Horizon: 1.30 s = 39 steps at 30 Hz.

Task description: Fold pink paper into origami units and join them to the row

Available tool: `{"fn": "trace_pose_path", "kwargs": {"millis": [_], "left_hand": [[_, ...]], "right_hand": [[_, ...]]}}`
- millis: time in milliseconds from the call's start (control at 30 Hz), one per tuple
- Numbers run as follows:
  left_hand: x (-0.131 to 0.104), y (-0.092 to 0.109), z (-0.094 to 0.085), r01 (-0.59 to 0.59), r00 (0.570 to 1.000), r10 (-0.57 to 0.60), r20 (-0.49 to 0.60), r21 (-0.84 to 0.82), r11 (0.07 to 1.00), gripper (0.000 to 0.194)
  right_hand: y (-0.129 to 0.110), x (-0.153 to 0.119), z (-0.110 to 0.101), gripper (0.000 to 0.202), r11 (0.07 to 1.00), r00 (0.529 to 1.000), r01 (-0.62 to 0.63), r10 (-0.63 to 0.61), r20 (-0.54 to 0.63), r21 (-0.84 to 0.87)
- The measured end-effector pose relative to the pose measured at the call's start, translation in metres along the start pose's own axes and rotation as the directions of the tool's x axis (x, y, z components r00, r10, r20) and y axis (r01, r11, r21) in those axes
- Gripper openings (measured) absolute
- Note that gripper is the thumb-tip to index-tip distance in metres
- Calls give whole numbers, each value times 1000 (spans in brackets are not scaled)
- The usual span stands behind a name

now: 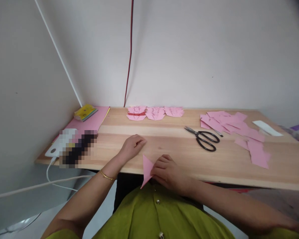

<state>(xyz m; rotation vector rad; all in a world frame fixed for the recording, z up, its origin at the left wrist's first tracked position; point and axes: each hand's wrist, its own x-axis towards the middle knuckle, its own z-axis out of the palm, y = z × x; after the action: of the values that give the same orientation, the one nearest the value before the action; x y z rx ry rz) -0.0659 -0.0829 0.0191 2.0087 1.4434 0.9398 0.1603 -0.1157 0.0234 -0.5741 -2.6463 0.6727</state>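
A folded piece of pink paper (pixel 147 168), roughly triangular, hangs partly over the table's front edge. My right hand (pixel 168 174) grips it by its right side, fingers closed over it. To the upper left, my left hand (pixel 132 147) rests on the wooden table (pixel 171 147), apart from the paper. Its fingers are curled in, and nothing shows in them. Black-handled scissors (pixel 201 137) lie to the right, blades slightly apart.
Loose pink paper pieces (pixel 257 152) are scattered at the right, near a white strip (pixel 267 128). Folded pink paper shapes (pixel 155 113) line the wall. At the left are pink sheets (pixel 89 121), a yellow pad (pixel 85 113) and a white device (pixel 55 147) with a cable.
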Motion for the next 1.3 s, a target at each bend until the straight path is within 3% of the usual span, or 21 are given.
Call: {"fn": "trace_pose_path", "kwargs": {"millis": [100,167,267,367,433,567,700,767,867,1033,1167,1300], "left_hand": [[13,6,1,166,985,-172,2,-269,949,31],[26,13,2,214,968,-250,12,-553,805,38],[50,26,7,147,972,-233,14,-812,564,44],[71,32,16,108,962,-267,-60,-814,570,27],[83,31,24,99,938,-330,-109,-825,556,28],[103,22,42,22,891,-418,-177,-903,429,28],[111,12,58,43,876,-470,-111,-952,303,30],[110,7,61,112,875,-482,-40,-952,284,26],[108,2,60,136,880,-473,-35,-937,322,23],[111,-1,53,164,864,-502,-24,-930,328,22],[112,-4,51,136,859,-505,-83,-914,382,20],[112,-7,48,65,882,-451,-136,-914,402,17]], "right_hand": [[10,13,-25,24,922,971,-186,225,-80,341],[23,27,-47,28,855,932,-257,342,-118,451],[47,48,-72,27,844,914,-268,376,-156,464],[72,63,-77,26,853,909,-250,370,-192,459],[88,69,-72,24,829,873,-220,403,-277,514],[111,71,-57,32,714,807,-177,499,-315,678],[119,66,-49,29,690,771,-251,567,-291,679],[119,64,-49,25,689,786,-248,554,-274,681],[122,65,-52,22,673,798,-229,543,-260,703],[134,66,-54,27,648,752,-258,600,-272,716],[138,66,-54,29,632,751,-258,607,-260,731],[137,66,-57,29,640,761,-273,600,-246,719]]}}
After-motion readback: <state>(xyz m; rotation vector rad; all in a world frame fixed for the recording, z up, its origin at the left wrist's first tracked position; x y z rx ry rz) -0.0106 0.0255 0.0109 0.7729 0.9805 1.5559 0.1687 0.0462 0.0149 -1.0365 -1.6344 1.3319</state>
